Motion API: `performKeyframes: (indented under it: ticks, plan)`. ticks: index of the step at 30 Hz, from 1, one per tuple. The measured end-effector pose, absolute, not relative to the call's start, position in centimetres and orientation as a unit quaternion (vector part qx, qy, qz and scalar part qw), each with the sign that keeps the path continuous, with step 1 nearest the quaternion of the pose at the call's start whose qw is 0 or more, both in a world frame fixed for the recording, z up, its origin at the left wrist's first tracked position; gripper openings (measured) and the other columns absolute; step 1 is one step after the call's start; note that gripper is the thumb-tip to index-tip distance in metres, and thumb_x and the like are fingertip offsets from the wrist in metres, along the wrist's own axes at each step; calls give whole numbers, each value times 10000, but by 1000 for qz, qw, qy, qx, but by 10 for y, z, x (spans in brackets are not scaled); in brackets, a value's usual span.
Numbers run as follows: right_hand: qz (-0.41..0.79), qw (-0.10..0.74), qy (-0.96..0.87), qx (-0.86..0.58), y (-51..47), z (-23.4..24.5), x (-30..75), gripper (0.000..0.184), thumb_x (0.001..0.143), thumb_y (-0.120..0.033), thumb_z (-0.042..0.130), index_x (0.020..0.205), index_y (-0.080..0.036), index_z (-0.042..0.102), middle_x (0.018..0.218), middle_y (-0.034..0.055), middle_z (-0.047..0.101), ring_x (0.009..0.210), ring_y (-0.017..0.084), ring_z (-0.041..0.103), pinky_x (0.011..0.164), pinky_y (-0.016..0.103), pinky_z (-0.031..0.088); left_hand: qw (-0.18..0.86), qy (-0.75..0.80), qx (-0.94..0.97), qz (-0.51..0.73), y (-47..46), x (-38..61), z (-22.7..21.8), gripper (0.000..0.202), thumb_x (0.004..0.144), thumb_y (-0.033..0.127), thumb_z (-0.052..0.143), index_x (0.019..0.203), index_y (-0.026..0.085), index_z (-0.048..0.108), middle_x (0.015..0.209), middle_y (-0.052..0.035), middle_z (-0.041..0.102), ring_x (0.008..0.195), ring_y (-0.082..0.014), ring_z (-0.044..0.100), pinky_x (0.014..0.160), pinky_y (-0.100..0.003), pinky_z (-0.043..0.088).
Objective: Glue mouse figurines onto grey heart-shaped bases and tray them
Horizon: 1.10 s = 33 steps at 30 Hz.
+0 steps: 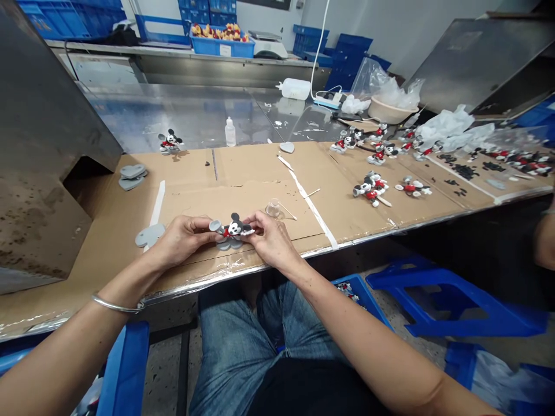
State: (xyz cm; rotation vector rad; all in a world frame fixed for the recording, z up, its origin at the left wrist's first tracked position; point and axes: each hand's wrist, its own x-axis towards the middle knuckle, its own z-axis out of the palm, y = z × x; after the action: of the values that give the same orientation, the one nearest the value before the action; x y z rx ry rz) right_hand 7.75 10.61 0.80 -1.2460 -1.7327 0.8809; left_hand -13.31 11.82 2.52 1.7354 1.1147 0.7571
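Both hands hold one small mouse figurine [235, 226] with black ears, a white face and red shorts, just above the cardboard-covered table [243, 173]. My left hand [182, 238] pinches its left end, where a grey round part shows. My right hand [269, 236] grips its right side with curled fingers. A grey base piece [229, 245] lies right under the figurine. A small clear cup [273, 207] with a thin stick in it stands just beyond my right hand.
Grey bases lie at left [150, 235] and far left [132, 175]. One finished figurine [170, 142] stands at back left, and several more [372, 189] lie at right. A small glue bottle [230, 132] stands behind. A metal box [39, 144] blocks the left side.
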Motion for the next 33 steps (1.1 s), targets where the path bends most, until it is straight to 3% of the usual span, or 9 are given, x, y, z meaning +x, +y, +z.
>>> performKeyframes:
  ticks: [7,14,28,33]
  plan:
    - [345,398,-694,-491,106,9,78,238,717,-38,646,878,-210,610,828,-9,711,786,148,686,737,281,536,403,432,749,299,120,-133,27,148,779,336,675,771,206,746,834,-17,711,796,-175,628,753,-276,458]
    - [350,391,-699,-486,108,10,78,263,714,-2,629,883,-203,599,821,-14,706,769,137,677,732,269,526,390,420,764,296,124,-134,28,162,798,346,661,821,215,754,829,-20,698,819,-189,639,759,-289,461]
    - [349,392,-691,-497,108,9,78,243,706,-25,641,864,-204,598,825,-13,705,760,140,667,731,286,527,366,406,770,329,121,-133,23,131,797,326,673,769,223,749,816,-13,714,774,-169,638,716,-268,464]
    - [354,392,-691,-494,108,8,79,235,710,-43,652,866,-209,597,827,-14,708,769,141,670,736,286,532,347,405,775,339,118,-133,21,131,811,316,663,839,228,755,837,-9,714,780,-156,632,725,-261,459]
